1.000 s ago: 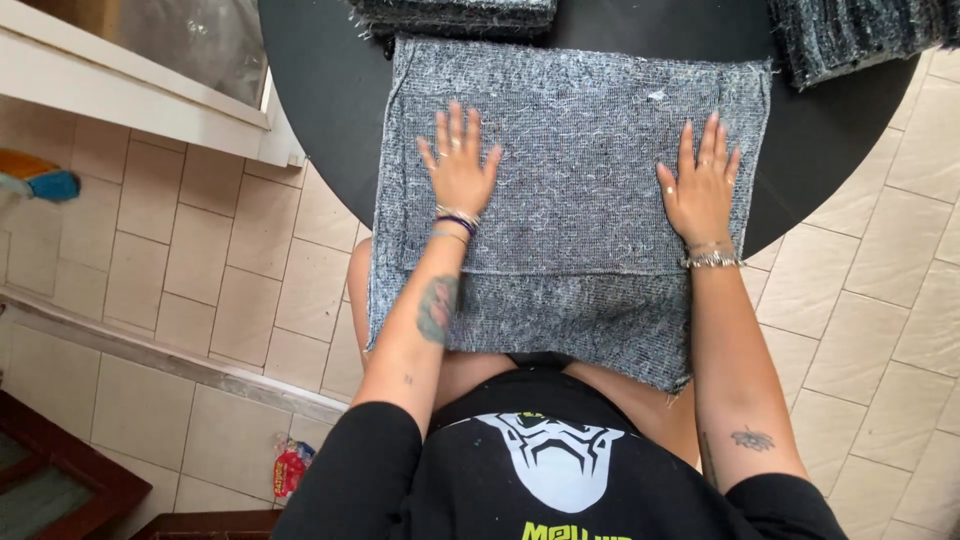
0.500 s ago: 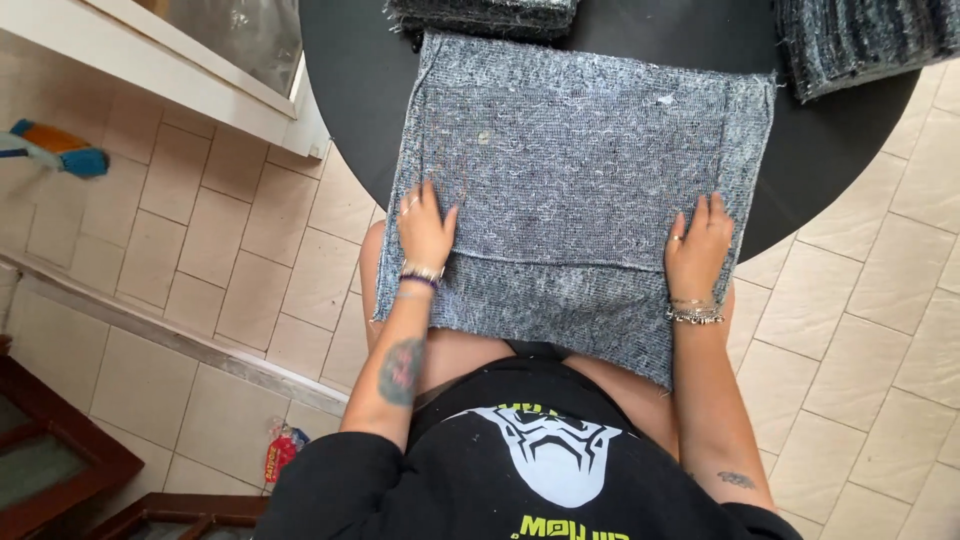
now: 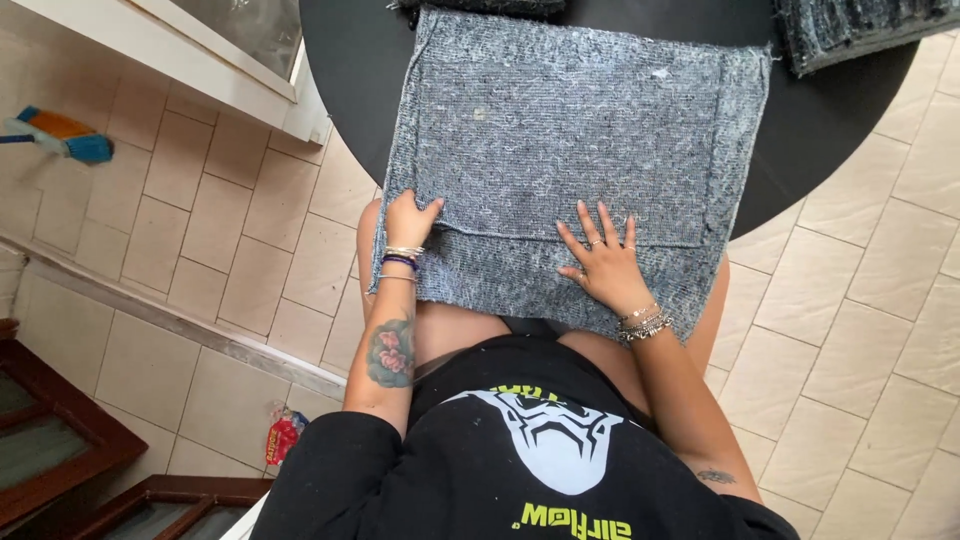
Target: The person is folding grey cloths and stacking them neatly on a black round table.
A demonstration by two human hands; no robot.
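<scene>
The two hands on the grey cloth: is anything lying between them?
Only bare grey cloth lies between the left hand and the right hand, as the head view shows.

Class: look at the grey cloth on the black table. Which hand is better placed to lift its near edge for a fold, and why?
Probably the left hand: it already grips the near left edge of the cloth. The right hand lies flat on top, fingers spread, gripping nothing.
</scene>
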